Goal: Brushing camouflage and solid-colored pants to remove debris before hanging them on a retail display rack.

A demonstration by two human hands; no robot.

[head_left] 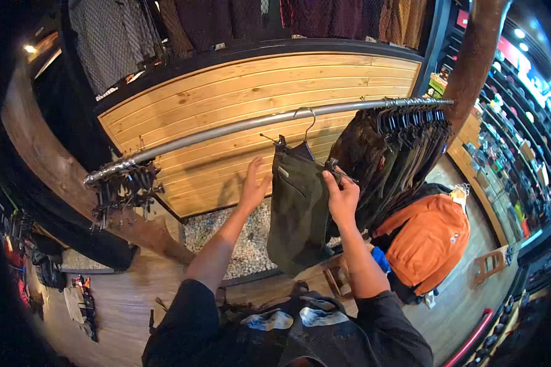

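Dark olive trousers [299, 205], folded lengthwise, hang from a hanger [310, 125] whose metal hook goes over the rail. At the right end of the waistband, my right hand [343, 194] pinches the hanger's black clip [332, 165] between thumb and fingers. My left hand [254, 185] is held up just left of the trousers, fingers apart and holding nothing. Above it, the hanger's left clip [280, 140] sits at the other corner of the waistband. The lower part of the trousers dangles over the floor.
The silver rail [239, 125] slopes up to the right. Bare black hangers [125, 186] crowd its left end; packed dark garments [389, 147] fill the right. An orange sweatshirt [427, 238] hangs at lower right. Behind is a wooden panel [245, 79]; pebbles [226, 229] lie below.
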